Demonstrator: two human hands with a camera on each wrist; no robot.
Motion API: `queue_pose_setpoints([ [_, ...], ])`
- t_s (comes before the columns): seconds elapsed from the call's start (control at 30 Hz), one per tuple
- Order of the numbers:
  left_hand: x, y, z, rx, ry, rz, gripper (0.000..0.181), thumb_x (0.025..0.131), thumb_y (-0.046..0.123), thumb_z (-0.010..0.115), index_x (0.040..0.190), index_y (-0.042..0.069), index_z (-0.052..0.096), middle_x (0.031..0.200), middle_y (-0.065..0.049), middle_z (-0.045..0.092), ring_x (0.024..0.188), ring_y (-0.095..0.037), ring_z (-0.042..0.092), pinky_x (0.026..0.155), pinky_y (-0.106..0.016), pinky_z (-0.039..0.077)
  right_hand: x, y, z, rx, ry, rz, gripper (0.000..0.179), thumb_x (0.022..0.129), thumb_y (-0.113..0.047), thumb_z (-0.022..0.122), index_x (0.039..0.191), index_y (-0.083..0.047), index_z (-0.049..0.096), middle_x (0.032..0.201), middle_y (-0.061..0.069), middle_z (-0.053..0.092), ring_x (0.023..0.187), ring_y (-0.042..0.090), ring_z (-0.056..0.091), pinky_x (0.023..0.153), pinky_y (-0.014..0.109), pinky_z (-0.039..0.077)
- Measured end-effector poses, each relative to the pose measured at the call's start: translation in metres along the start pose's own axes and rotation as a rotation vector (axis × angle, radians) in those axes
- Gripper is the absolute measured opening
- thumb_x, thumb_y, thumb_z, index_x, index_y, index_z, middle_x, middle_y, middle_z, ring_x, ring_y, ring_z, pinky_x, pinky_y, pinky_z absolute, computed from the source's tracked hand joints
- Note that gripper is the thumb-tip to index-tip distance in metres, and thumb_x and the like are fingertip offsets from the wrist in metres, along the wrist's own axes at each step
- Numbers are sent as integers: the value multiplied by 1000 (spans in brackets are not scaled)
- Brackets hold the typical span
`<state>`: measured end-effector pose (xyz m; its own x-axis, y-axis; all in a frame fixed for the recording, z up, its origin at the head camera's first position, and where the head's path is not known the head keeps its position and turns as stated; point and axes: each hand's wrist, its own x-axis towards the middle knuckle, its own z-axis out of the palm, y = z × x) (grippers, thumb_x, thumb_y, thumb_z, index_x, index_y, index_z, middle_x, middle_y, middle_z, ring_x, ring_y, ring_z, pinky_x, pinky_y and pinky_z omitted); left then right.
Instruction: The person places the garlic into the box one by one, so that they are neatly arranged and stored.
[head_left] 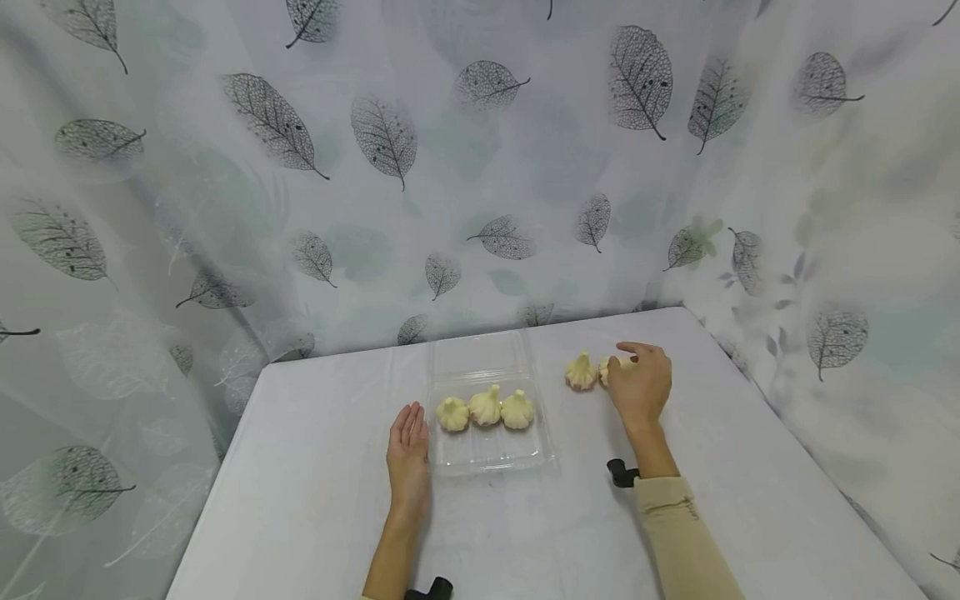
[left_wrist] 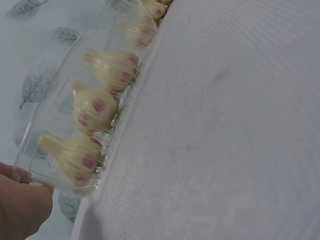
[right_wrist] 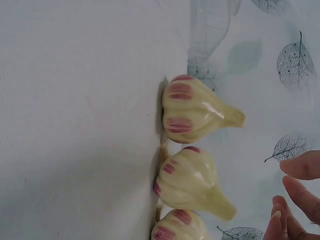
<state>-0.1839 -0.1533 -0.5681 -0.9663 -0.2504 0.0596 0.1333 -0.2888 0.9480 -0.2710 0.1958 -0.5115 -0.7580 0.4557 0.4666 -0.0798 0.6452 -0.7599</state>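
Observation:
Three garlic bulbs (head_left: pixel 485 407) sit in a row inside a clear plastic box (head_left: pixel 487 461) with its lid laid back. Along the box's left side lies my left hand (head_left: pixel 408 446), fingers straight. In the left wrist view, fingers of the left hand (left_wrist: pixel 22 207) are right at the box's clear wall (left_wrist: pixel 37 112). My right hand (head_left: pixel 642 390) hovers by loose garlic bulbs (head_left: pixel 581 372) right of the box and partly covers them. The right wrist view has three pale bulbs (right_wrist: pixel 192 110) with pink patches, and the right hand's parted fingers (right_wrist: pixel 302 166) apart from them.
A white cloth (head_left: pixel 315 492) covers the table. Behind it and at both sides hang leaf-printed curtains (head_left: pixel 510 158). A black wrist mount (head_left: pixel 622 473) sits on the right arm, another (head_left: pixel 435 590) on the left.

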Motion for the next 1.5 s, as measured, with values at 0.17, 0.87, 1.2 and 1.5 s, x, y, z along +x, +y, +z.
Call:
queue_pose_setpoints([
  [0.17, 0, 0, 2, -15, 4, 6, 56, 109, -5, 40, 162, 0, 22, 168, -14, 30, 157, -24, 26, 124, -24, 33, 3, 10, 0, -38, -21, 51, 26, 88, -4, 74, 113, 1, 77, 115, 29, 64, 101, 43, 57, 77, 60, 49],
  [0.87, -1, 0, 2, 2, -2, 8, 56, 109, -6, 39, 162, -1, 21, 168, -13, 30, 157, -24, 27, 124, -25, 32, 8, 43, -3, -41, -113, 124, 28, 92, -8, 67, 116, 4, 75, 108, 27, 67, 99, 44, 64, 86, 61, 52],
  [1.2, -2, 2, 3, -17, 13, 8, 56, 108, -8, 39, 161, -1, 22, 167, -13, 32, 156, -24, 28, 123, -24, 34, 10, 46, 0, -11, -76, 79, 22, 90, -4, 66, 108, 3, 77, 95, 21, 72, 86, 37, 70, 82, 54, 55],
  [1.5, -3, 3, 3, -14, 9, 9, 56, 108, -8, 39, 161, -2, 22, 167, -16, 30, 157, -27, 27, 124, -26, 34, 10, 41, -1, -13, -48, 70, 16, 89, -4, 69, 100, 1, 79, 87, 18, 74, 81, 33, 70, 72, 42, 55],
])
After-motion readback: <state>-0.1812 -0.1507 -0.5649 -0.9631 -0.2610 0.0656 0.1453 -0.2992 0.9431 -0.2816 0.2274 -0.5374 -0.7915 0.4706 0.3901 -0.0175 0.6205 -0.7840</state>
